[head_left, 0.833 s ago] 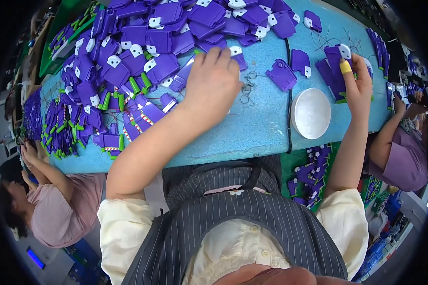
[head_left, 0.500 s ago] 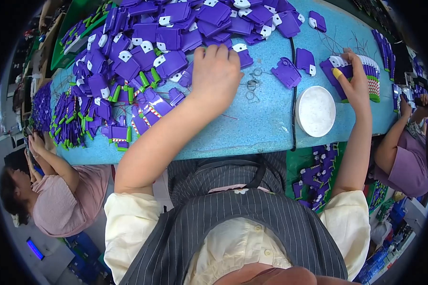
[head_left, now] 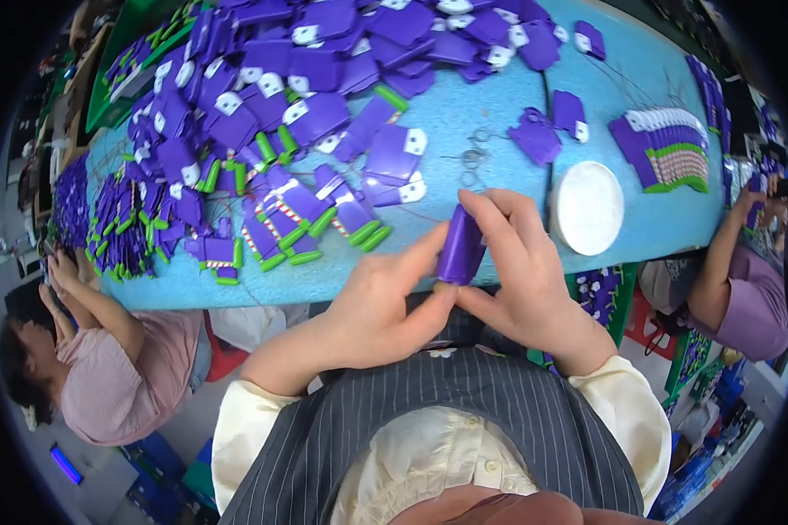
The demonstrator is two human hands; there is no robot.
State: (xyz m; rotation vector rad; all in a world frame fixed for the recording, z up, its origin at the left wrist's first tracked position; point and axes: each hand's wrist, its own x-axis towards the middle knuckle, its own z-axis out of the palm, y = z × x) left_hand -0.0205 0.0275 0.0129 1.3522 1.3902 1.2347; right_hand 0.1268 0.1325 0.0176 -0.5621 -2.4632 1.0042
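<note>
Close to the table's near edge, both my hands meet on a purple plastic casing piece point(head_left: 461, 249), held upright and turned edge-on. My left hand point(head_left: 372, 306) pinches its left side between thumb and fingers. From the other side my right hand point(head_left: 527, 271) grips it, fingers over the top and thumb at the bottom. To the left lie purple pieces with white corners point(head_left: 394, 156) and others with green ends point(head_left: 352, 214). Thin dark wire loops point(head_left: 473, 159) lie just beyond my hands. Fingers cover part of the held piece.
A large heap of purple pieces point(head_left: 324, 70) spreads across the far left of the blue table point(head_left: 446, 109). Right of my hands are a round white dish point(head_left: 589, 208), a black cord point(head_left: 547, 92), two loose purple pieces point(head_left: 536, 136) and a fanned stack point(head_left: 665, 149). Co-workers sit on both sides.
My left hand has come back from the heap, and my right hand has left the fanned stack. They now meet in front of me on a purple piece. Some pieces left of them have shifted nearer.
</note>
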